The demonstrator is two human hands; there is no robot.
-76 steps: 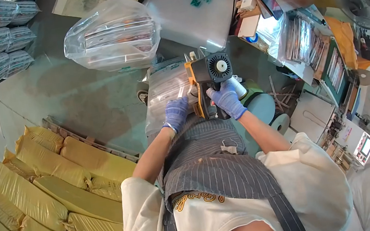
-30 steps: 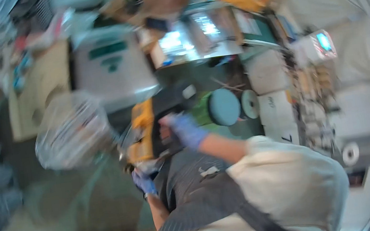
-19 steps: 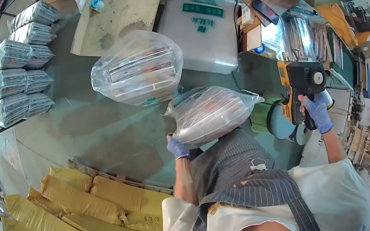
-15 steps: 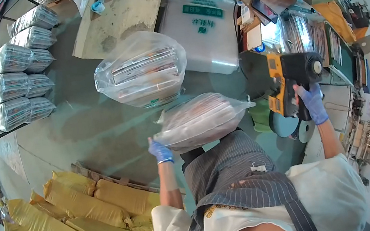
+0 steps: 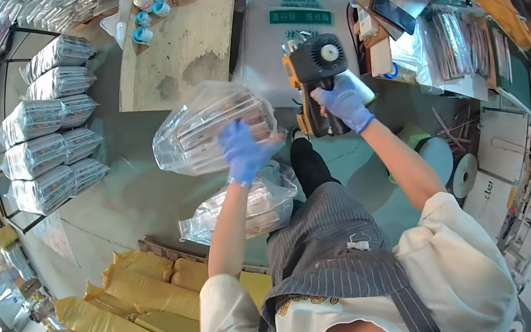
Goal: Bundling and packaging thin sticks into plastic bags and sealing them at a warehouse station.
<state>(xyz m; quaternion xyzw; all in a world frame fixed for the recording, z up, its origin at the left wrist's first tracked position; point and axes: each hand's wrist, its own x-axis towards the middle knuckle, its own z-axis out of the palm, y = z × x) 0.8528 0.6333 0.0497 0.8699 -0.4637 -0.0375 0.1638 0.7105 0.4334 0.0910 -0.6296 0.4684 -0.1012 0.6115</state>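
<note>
My right hand [image 5: 344,103], in a blue glove, is wrapped round the handle of a black-and-orange handheld power tool [image 5: 320,62]. The tool is held up in front of the white plastic-covered stack. My gloved left hand [image 5: 241,150] is over the near side of a clear plastic bag [image 5: 194,132] filled with a bundle of flat printed items. Its thumb sticks out to the right and the fingers are slightly blurred; whether they touch the bag I cannot tell. Closer to my legs lies a second filled clear bag [image 5: 251,208], partly behind my left forearm.
Wrapped bundles [image 5: 52,137] are piled on a black-framed rack at left. Yellow sacks [image 5: 129,316] lie at lower left. Ahead stand a wooden board [image 5: 191,46] with small blue cups and a plastic-covered stack [image 5: 295,5]. A phone [image 5: 393,14] rests on the desk at right.
My left hand has let go of the nearer bag and moved forward to the farther one. My right hand has brought the tool leftward and forward. The nearer bag now sits further left.
</note>
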